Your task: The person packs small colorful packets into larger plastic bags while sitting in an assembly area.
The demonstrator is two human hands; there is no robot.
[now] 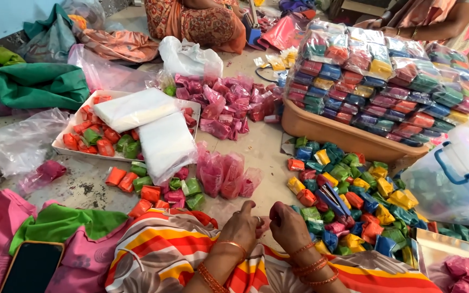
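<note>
Floor workspace, items listed left to right.

- Black phone [31, 267]: lying on pink cloth at the lower left corner.
- White tray [63, 145]: sitting on the floor, carrying red and green packets beneath two white plastic bundles [153, 126].
- Loose orange and green packets [153, 191]: lying just below the tray.
- Pink powder pouches [225, 174]: sitting in clear bags near the centre; a larger pink heap [223, 103] is lying beyond them.
- Left hand [241, 227]: resting over the striped cloth on the lap, fingers curling inward, forefinger pointing up. What it is gripping cannot be told.
- Right hand [289, 225]: meeting the left at the fingertips, fingers bunching; its contents are hidden.
- Mixed coloured packets [348, 195]: spreading over the floor just right of the hands.
- Tan tub [332, 130]: standing behind that pile, bearing stacked wrapped bundles.
- Clear box with blue handle [454, 173]: lying at the far right.
</note>
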